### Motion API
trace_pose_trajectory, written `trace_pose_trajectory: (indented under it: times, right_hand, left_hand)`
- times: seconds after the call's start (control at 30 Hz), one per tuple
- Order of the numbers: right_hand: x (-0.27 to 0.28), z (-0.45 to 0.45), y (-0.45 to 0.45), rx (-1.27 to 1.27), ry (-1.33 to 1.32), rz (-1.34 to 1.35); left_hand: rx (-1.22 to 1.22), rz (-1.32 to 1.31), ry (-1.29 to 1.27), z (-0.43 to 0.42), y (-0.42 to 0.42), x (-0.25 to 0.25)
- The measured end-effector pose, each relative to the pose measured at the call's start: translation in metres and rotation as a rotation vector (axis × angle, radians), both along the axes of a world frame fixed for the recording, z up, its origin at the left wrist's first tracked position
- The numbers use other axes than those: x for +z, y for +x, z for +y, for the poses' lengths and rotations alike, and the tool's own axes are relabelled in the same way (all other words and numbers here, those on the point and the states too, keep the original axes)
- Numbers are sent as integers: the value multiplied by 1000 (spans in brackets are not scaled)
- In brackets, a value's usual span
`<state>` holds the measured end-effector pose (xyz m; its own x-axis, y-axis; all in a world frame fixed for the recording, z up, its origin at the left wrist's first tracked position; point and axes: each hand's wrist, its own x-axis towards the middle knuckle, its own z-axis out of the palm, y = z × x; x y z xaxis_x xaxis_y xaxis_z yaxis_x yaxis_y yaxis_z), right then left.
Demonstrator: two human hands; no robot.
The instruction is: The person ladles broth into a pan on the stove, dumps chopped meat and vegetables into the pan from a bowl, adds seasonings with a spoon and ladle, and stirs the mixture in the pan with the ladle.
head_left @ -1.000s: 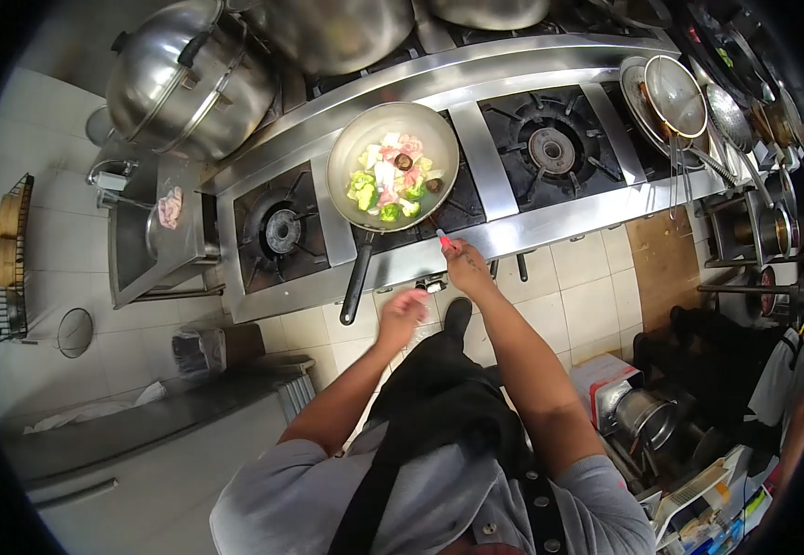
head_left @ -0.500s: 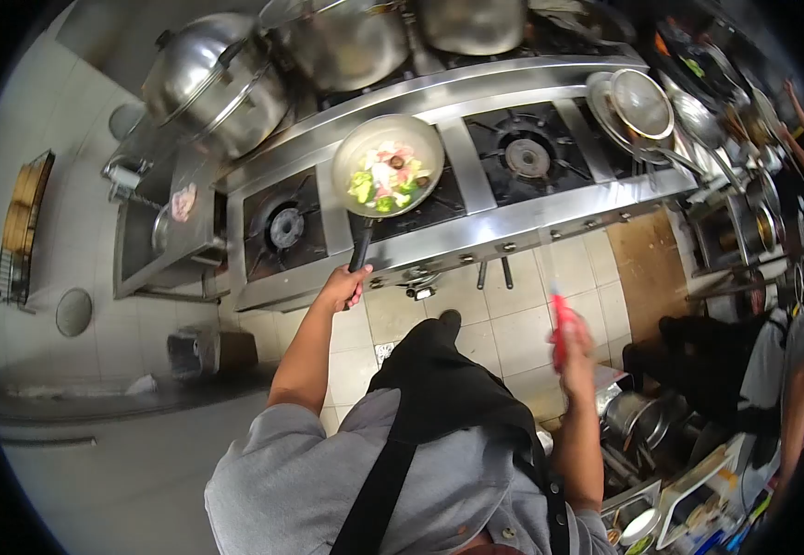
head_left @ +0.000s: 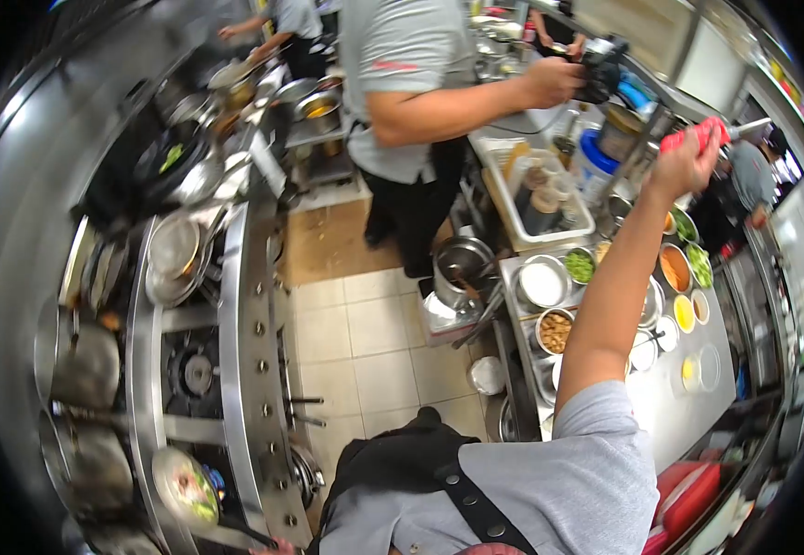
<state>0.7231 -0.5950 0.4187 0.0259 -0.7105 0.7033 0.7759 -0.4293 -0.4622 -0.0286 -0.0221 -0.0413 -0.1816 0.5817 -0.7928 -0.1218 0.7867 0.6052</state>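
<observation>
My left hand [head_left: 275, 548], mostly cut off at the bottom edge, is closed at the black handle of a frying pan [head_left: 163, 467]. Pink pieces and green vegetables lie in the pan on the stove, and a blue glow shows beside its rim. My right hand [head_left: 684, 168] is stretched out over the prep counter at the upper right. It is wrapped round a red long-nosed lighter [head_left: 698, 135], whose metal tube points right toward a shelf post.
A co-worker [head_left: 411, 83] in a grey shirt stands ahead, holding a black device. Bowls of ingredients [head_left: 554, 331] and a white bin of bottles [head_left: 550, 239] cover the counter on the right. The stove [head_left: 235, 305] runs along the left, with strainers [head_left: 175, 245] on it.
My view has swung to the right, so the stove now lies at the left. My right hand has risen with the lighter over the counter. The left hand stays at the pan handle.
</observation>
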Motion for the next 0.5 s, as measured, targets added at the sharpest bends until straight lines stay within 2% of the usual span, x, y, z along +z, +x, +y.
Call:
trace_pose_trajectory:
  times: [0.07, 0.13, 0.3, 0.33, 0.37, 0.43, 0.5]
  right_hand:
    - [37, -28, 10, -274, 44, 238]
    - [57, -69, 36, -444, 29, 521]
    - [61, -149, 123, -473, -101, 1027]
    - [54, -164, 137, -448, -149, 1020]
    - [55, -163, 138, -537, -123, 1124]
    - [65, -162, 133, -410, -169, 1264]
    - [63, -166, 145, -618, -172, 1348]
  left_hand:
    - [-40, 118, 16, 8, 23, -2]
    - [-70, 187, 30, 17, 34, -2]
    - [-91, 325, 47, 26, 27, 9]
    - [-88, 338, 52, 28, 20, 10]
    - [-92, 347, 47, 28, 12, 10]
    - [-77, 362, 49, 26, -8, 11]
    - [-36, 380, 15, 29, -20, 3]
